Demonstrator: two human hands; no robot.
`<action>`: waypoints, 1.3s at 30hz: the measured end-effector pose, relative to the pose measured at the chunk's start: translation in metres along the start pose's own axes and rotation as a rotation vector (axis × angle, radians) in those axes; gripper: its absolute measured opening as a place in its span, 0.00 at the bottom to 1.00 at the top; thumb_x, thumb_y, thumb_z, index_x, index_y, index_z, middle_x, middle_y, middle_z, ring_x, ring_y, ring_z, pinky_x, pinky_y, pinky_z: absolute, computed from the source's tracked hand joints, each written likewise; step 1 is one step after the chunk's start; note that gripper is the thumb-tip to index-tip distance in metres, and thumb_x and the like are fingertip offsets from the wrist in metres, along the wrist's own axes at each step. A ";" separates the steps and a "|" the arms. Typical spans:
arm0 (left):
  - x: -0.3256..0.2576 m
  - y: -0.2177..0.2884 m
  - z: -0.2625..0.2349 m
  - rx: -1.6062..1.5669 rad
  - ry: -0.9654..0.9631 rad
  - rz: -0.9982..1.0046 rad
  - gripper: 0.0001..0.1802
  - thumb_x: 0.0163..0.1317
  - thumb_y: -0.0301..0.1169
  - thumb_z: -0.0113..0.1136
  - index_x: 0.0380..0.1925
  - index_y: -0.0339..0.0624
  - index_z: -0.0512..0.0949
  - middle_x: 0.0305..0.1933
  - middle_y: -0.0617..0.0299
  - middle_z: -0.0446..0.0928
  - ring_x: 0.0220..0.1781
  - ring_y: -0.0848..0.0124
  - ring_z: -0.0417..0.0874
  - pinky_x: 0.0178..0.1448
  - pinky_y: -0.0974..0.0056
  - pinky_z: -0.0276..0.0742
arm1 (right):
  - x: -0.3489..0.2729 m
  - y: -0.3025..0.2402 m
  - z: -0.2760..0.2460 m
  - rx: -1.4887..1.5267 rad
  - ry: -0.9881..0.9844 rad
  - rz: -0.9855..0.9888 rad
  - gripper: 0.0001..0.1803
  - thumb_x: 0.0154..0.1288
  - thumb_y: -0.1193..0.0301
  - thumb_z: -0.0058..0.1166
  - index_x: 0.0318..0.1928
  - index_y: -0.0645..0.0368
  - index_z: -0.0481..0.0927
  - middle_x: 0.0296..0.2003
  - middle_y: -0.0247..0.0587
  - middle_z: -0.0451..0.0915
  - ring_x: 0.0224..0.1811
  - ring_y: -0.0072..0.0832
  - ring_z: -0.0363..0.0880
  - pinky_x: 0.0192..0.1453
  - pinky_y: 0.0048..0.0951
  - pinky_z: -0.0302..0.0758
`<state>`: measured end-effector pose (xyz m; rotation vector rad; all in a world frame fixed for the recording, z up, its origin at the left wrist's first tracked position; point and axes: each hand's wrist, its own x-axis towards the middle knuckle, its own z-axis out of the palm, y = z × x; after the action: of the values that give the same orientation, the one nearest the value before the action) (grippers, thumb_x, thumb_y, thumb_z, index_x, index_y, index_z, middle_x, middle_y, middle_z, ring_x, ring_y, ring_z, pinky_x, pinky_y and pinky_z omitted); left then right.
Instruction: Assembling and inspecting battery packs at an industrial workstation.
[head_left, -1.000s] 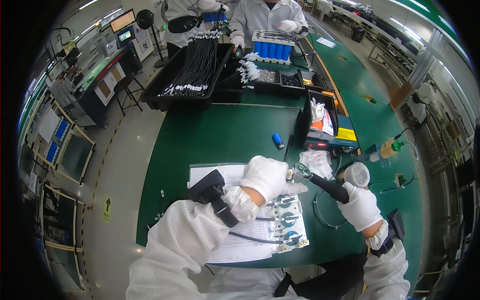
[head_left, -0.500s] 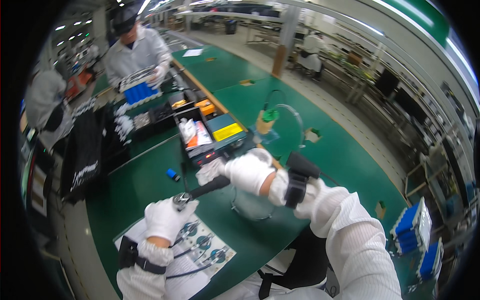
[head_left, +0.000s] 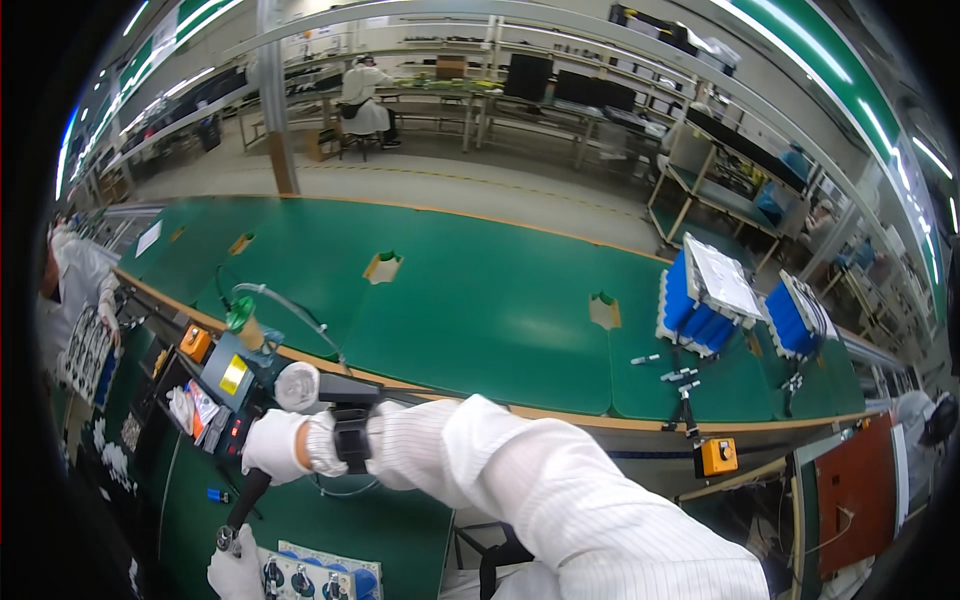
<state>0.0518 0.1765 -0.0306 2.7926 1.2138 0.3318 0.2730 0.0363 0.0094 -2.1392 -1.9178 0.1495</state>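
the head view shows the right hand (head_left: 272, 445) wrapped tight around a black tool (head_left: 243, 505), tip down on the tray (head_left: 320, 578), while the left hand (head_left: 235, 575) rests beside it, grip unclear.

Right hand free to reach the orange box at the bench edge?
Probably not as is. The right hand is wrapped around a black tool, so it is occupied. The orange box sits close, up and to its left, with nothing visibly between them.
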 end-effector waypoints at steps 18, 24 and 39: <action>-0.014 0.034 -0.052 0.063 -0.092 0.158 0.29 0.61 0.57 0.54 0.39 0.40 0.82 0.31 0.48 0.82 0.32 0.50 0.82 0.35 0.56 0.77 | 0.009 0.002 0.011 -0.037 0.160 -0.068 0.09 0.48 0.62 0.63 0.31 0.46 0.84 0.25 0.35 0.81 0.33 0.39 0.83 0.37 0.38 0.78; -0.023 0.035 -0.050 -0.031 0.015 0.169 0.27 0.62 0.57 0.53 0.31 0.42 0.82 0.28 0.53 0.82 0.33 0.54 0.83 0.36 0.57 0.77 | 0.011 -0.015 -0.001 -0.115 0.277 -0.052 0.13 0.46 0.60 0.64 0.33 0.48 0.83 0.26 0.38 0.81 0.32 0.41 0.82 0.37 0.41 0.76; 0.006 -0.018 0.006 -0.015 -0.090 0.099 0.28 0.70 0.47 0.45 0.19 0.34 0.68 0.22 0.42 0.72 0.29 0.45 0.76 0.32 0.48 0.67 | -0.054 -0.010 0.012 0.066 0.124 0.068 0.12 0.47 0.59 0.65 0.30 0.51 0.82 0.23 0.40 0.80 0.30 0.43 0.82 0.34 0.40 0.78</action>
<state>0.0446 0.1934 -0.0377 2.8273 1.0523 0.2180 0.2541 -0.0146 -0.0046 -2.1198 -1.7483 0.0898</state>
